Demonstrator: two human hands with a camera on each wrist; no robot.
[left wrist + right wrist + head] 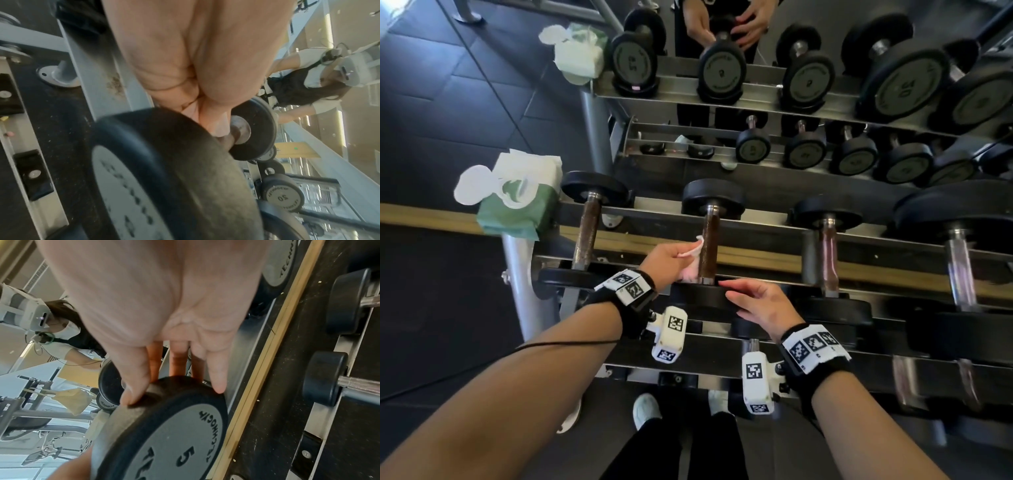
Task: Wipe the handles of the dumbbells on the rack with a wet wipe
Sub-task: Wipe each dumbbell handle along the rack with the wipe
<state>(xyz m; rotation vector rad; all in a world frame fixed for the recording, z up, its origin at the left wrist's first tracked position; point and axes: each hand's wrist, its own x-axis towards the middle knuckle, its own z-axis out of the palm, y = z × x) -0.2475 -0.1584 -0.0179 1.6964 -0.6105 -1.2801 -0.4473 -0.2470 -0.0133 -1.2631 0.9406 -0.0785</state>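
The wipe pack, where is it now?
Head view, left side: the wipe pack sits on the rack's end, beside the leftmost dumbbell.

My left hand fills its wrist view and blurs the near weight, hiding most of the wipe and the handle under it, while the big dumbbells on my right run off the edge, smeared.

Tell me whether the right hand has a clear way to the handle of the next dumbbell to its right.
Probably yes. The right hand rests on the near head of the dumbbell being wiped, holding nothing, and the next handle lies bare with nothing in front.
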